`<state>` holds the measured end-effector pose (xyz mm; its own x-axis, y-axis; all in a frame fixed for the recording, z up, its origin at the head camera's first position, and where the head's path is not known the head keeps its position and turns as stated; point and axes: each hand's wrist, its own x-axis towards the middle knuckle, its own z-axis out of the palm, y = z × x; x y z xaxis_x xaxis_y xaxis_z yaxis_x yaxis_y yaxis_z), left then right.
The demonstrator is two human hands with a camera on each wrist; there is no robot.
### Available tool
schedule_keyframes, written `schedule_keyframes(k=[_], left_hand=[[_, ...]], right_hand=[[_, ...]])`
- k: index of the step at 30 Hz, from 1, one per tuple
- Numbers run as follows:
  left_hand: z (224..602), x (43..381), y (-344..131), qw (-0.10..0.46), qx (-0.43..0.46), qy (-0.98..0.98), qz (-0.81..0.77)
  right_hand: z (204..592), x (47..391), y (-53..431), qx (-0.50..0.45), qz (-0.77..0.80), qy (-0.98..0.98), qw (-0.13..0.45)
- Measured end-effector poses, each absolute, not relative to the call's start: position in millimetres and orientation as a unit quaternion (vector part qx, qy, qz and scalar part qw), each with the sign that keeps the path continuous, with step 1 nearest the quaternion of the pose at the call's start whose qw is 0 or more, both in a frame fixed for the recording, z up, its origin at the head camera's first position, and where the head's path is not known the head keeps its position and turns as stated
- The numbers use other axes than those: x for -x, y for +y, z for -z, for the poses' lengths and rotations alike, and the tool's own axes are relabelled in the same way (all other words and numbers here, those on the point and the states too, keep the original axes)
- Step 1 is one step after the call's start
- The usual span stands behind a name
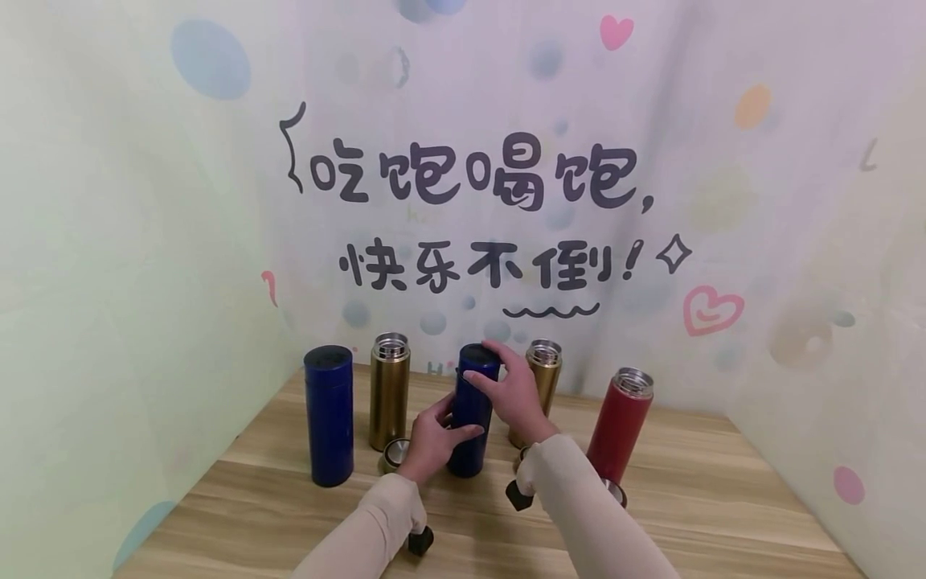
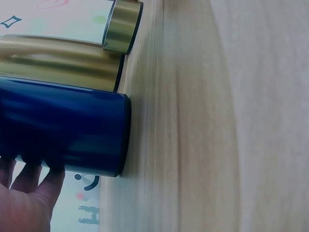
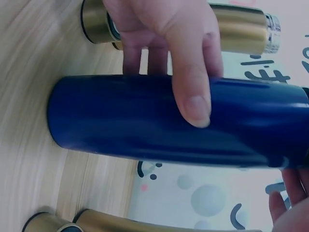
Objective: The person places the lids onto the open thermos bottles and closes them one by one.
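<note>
A dark blue thermos point(image 1: 472, 426) with a black top stands near the middle of the wooden table. My left hand point(image 1: 432, 444) grips its body, thumb across the front and fingers round the side. Around the lid at its top, my right hand point(image 1: 515, 392) holds on with thumb and fingers. The left wrist view shows the thermos point(image 2: 67, 128) base and some fingers of the left hand point(image 2: 29, 198). In the right wrist view, the left thumb lies across the thermos point(image 3: 130, 116), while the right hand point(image 3: 294, 208) reaches the lid end at the edge.
Another blue thermos point(image 1: 329, 418), its top on, stands at left. Lidless are a gold thermos point(image 1: 389, 394), a second gold thermos point(image 1: 544, 374) partly behind my right hand, and a red thermos point(image 1: 622, 426). Removed lids, including a gold lid point(image 1: 395, 456), lie before them.
</note>
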<state>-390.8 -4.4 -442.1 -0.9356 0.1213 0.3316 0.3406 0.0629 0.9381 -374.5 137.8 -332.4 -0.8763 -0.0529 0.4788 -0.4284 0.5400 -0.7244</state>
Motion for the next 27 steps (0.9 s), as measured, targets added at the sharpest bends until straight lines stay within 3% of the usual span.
schedule_keyframes(k=[8,12,15,21,27], left_hand=[[441,389,-5,0.077,0.15,-0.73,0.662],[441,389,-5,0.078,0.148,-0.73,0.663],[440,389,-4,0.081,0.148,-0.73,0.662],[439,389,-4,0.084,0.15,-0.727,0.664],[441,390,-5,0.081,0.158,-0.721,0.67]], right_hand=[[341,373,126,-0.101,-0.396,-0.86,0.305],[342,372,121,-0.088,-0.387,-0.861,0.317],[342,373,124,-0.106,-0.43,-0.851,0.281],[339,375,140,-0.168,-0.578,-0.787,0.134],[334,377,148,-0.19,-0.605,-0.769,0.085]])
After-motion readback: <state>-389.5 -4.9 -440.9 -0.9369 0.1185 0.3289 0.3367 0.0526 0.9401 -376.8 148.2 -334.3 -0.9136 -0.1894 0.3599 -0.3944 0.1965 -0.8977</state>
